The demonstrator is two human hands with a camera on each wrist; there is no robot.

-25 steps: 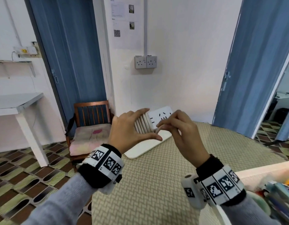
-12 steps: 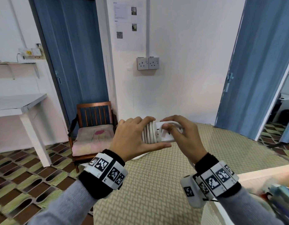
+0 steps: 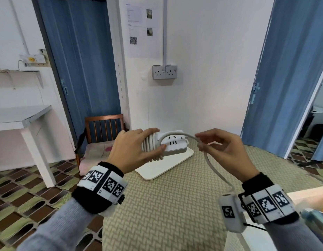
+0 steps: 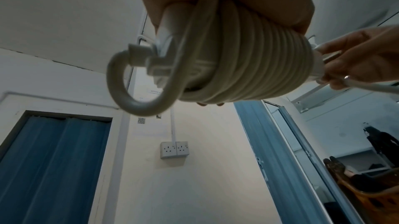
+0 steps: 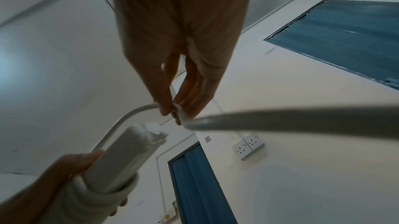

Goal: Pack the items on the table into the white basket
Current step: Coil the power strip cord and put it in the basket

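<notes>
The left hand holds a white power strip in the air above the desk, fingers and thumb curled round the end where the cable is wound in tight coils; the left wrist view shows the coils side by side and a loop of cable bending back to the strip's end. A second ago the strip stood tilted up with its socket face toward the camera and both hands pressed close against it; now it lies roughly level, socket face up, and the hands have drawn apart. Beneath the strip a flat white tray lies on the woven beige cover of the desk. From the strip a free length of cable arcs over to the right hand, which has moved away to the right and pinches the cable between thumb and fingertips, the remainder trailing down toward the right wrist. At the right edge the corner of the white basket shows, with some coloured items inside, too blurred to name.
</notes>
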